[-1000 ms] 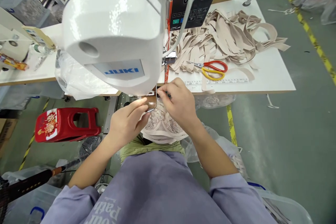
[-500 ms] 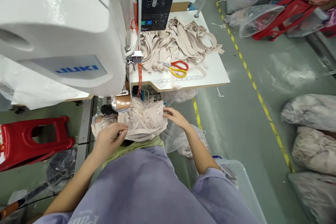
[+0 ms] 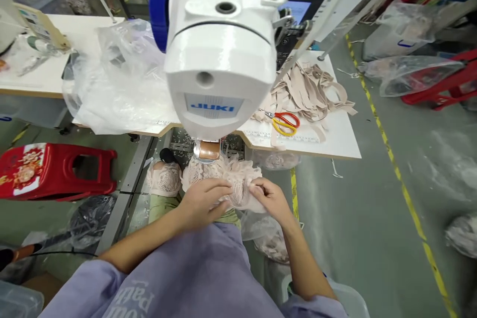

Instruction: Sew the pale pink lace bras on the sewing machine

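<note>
A beige lace bra (image 3: 240, 184) lies across my lap, below the head of the white sewing machine (image 3: 223, 59). Its upper part reaches close to the copper-coloured plate (image 3: 209, 150) at the machine's lower end. My left hand (image 3: 203, 203) is closed on the bra's lower middle, fingers over the lace and thumb below. At the right edge, my right hand (image 3: 271, 198) pinches the fabric between thumb and fingers. Another lace cup (image 3: 164, 179) rests to the left on my leg; whether it belongs to a second bra is hard to tell.
Red-and-yellow-handled scissors (image 3: 285, 123) and a heap of beige fabric strips (image 3: 309, 89) lie on the white table (image 3: 343, 134). Clear plastic (image 3: 126, 69) covers the left tabletop. A red stool (image 3: 89, 169) stands left; bagged pieces (image 3: 274, 243) sit below right.
The view has swung left, bringing the machine head to the middle. My left hand has moved right onto the bra's middle, my right hand grips its edge, and the lace looks more bunched.
</note>
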